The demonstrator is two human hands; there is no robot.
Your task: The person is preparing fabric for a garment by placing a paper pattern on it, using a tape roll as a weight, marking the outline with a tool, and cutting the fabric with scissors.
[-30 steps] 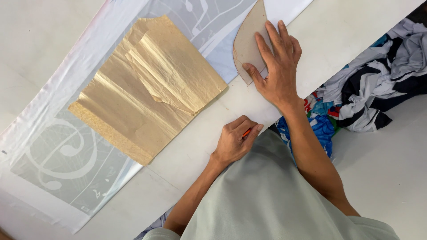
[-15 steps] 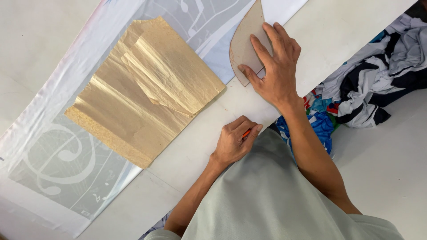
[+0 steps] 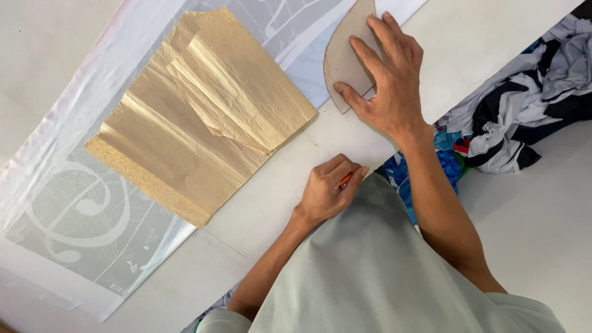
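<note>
**Right hand pins curved template, left hand holds marker**

Nearest: person's grey-green shirt (image 3: 382, 271) fills the bottom of the head view. Left hand (image 3: 325, 190) rests on the white counter (image 3: 246, 228) just in front of it, grip closed around a thin orange-red marker (image 3: 345, 179), only a short bit of it showing between the fingers. Can't tell pencil vs chalk

Right of that, beyond the counter edge: bright blue printed cloth (image 3: 410, 179) and a crumpled heap of black, white and grey fabric (image 3: 530, 111)

Further out: right hand (image 3: 385, 77) lies flat, grip open, fingers spread, pressing down a curved grey-brown card template (image 3: 346, 52). Template lies partly on the pale printed fabric sheet (image 3: 74, 209), partly on bare counter, its upper end cut off by the frame

Left of the template: creased tan paper pattern (image 3: 203, 117), folded over itself, lying on the same fabric sheet, not touched by either hand

Handling, my read: template looks light, thin and fairly stiff, so it would slide easily on smooth fabric. Best held by flat palm pressure near the middle, fingers kept back from the curved edge. Tan paper looks flimsy and likely to tear; fabric sheet is soft and would shift or wrinkle if dragged
</note>
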